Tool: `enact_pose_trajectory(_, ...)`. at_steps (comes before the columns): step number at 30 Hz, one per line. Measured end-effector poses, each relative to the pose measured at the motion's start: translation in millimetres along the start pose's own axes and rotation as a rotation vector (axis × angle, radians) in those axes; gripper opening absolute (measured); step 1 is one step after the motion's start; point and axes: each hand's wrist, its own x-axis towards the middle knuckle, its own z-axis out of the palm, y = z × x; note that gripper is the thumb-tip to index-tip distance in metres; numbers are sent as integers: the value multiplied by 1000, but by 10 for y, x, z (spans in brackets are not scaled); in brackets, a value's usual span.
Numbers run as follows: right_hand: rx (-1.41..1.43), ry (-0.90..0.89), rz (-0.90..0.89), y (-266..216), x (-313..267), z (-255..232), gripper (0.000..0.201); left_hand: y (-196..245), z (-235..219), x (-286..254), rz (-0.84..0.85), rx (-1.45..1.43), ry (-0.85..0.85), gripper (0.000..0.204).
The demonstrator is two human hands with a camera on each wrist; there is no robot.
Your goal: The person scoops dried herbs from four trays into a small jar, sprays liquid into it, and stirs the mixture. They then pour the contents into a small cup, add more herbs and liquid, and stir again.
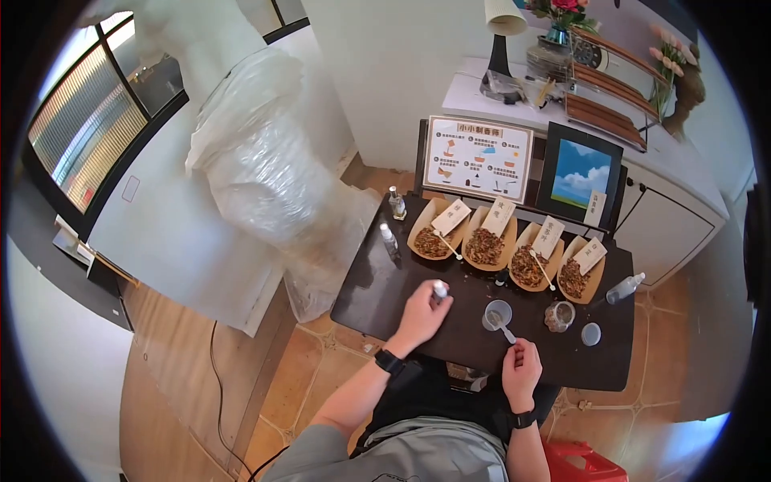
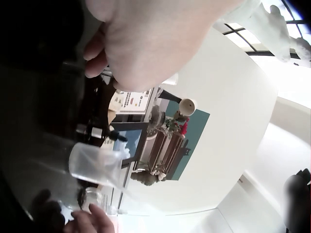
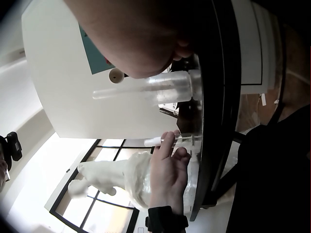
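Note:
My left hand (image 1: pixel 422 315) grips a small clear bottle with a white top (image 3: pixel 153 141), its fingers wrapped round it close over the dark table (image 1: pixel 458 337). A clear plastic cup (image 1: pixel 497 313) stands between the hands. Out of the cup rises a pale, see-through stick (image 3: pixel 109 93), leaning against its rim. Beside the cup, near the table's front edge, my right hand (image 1: pixel 522 371) rests with loosely curled fingers. The stick's end overlaps its fingertips in the head view, but in the left wrist view the stick stands apart from those fingers (image 2: pixel 95 216).
Several paper trays (image 1: pixel 484 259) of dried bits with label cards line the back. A glass jar (image 1: pixel 560 316), a round lid (image 1: pixel 591 334) and a spray bottle (image 1: pixel 626 288) are at right. Two bottles, one a sprayer (image 1: pixel 389 238), stand at left. Behind are a picture sign (image 1: pixel 478 161) and tablet-like frame (image 1: pixel 580 174).

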Motion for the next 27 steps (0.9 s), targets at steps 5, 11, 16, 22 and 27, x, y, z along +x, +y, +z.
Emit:
enact_pose_trajectory(5, -37, 44, -44, 61, -17, 22, 19, 78, 214, -242, -2, -78, -83, 26)
enact_pose_trajectory(11, -18, 46, -63, 44, -5, 1, 21, 143, 275, -318, -32, -132, -187, 30)
enact_pose_trajectory(16, -16, 37, -76, -3, 9, -25, 21, 310, 210, -345, -114, -211, -198, 33)
enact_pose_trajectory(22, -23, 44, -94, 18, 4, -9, 21, 381, 210, -303, 7, -352, -154, 26)
enact_pose_trajectory(27, -19, 43, -87, 25, -2, -17, 20, 419, 151, -237, 55, -353, -208, 27)
